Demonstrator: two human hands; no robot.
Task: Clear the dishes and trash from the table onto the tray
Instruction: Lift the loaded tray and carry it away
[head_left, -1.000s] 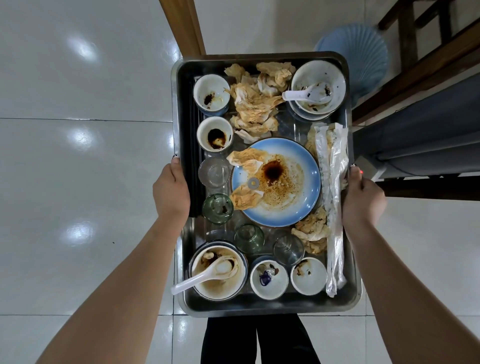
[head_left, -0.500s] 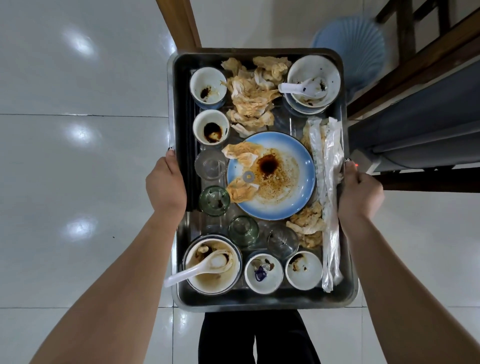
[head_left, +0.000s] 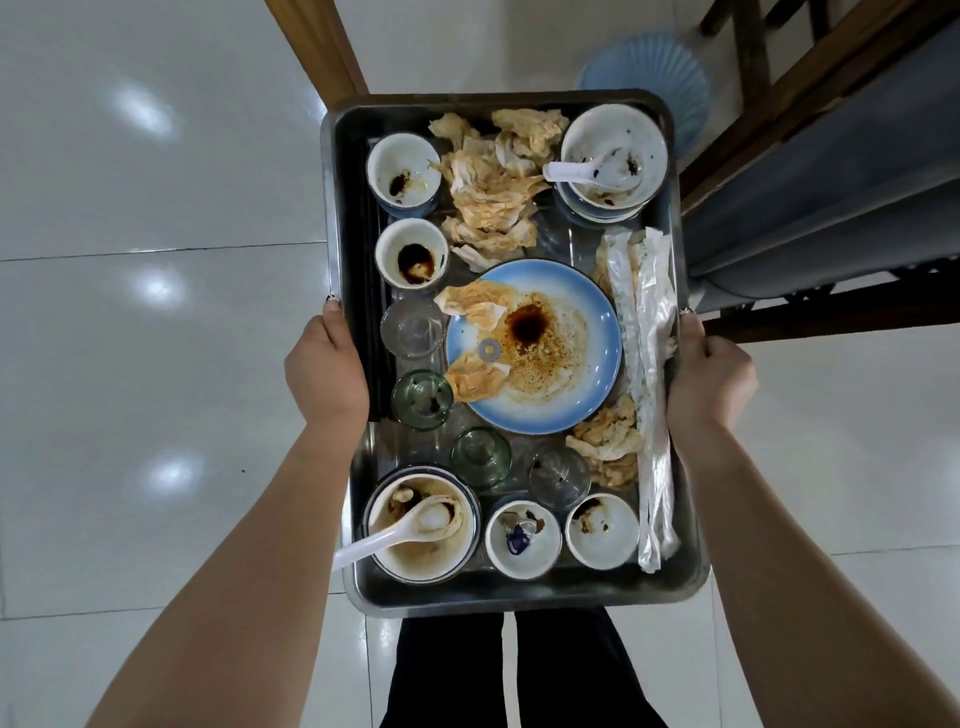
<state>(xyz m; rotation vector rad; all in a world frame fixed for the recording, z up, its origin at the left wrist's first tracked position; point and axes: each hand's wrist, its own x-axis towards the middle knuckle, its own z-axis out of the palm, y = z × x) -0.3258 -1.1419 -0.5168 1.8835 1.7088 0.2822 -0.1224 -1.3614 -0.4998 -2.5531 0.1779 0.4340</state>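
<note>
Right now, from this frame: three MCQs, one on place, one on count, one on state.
1. Where on the tray is the plate? A) middle B) far-left corner C) near-right corner
2. How many white spoons show? A) none B) two C) five
3. How is the tray held? A) by one hand B) by both hands, one per long side C) by no hand

1 A: the plate lies mid-tray, away from every corner.
2 B: one spoon lies in the near-left bowl, the other in the far-right bowl.
3 B: the left hand and right hand grip opposite rims.
</note>
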